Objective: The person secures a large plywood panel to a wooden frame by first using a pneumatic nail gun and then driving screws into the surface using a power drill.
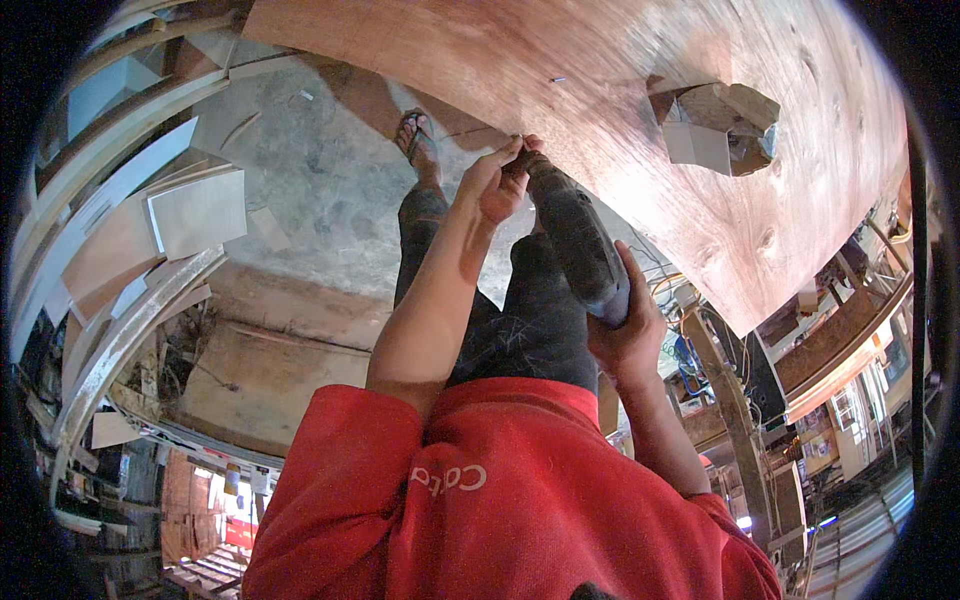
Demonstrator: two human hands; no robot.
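Note:
A long, dark handheld power tool point(580, 238) slants between my two hands, its narrow end up by the plywood edge and its thick rear end toward me. My left hand point(496, 188) is closed at the narrow end, thumb and fingers pinched around the tip; what exactly they grip there is partly hidden. Around the thick rear end wraps my right hand point(632, 338), its fingers along the right side and underneath. Just beyond the tool lies a large plywood sheet point(740, 225), with an angular hole cut through it.
Concrete floor point(330, 190) stretches ahead on the left, where my sandalled foot point(413, 135) stands. Boards and panel offcuts point(200, 215) are stacked at the left. A wooden post point(735, 410), cables point(690, 365) and timber clutter the right side.

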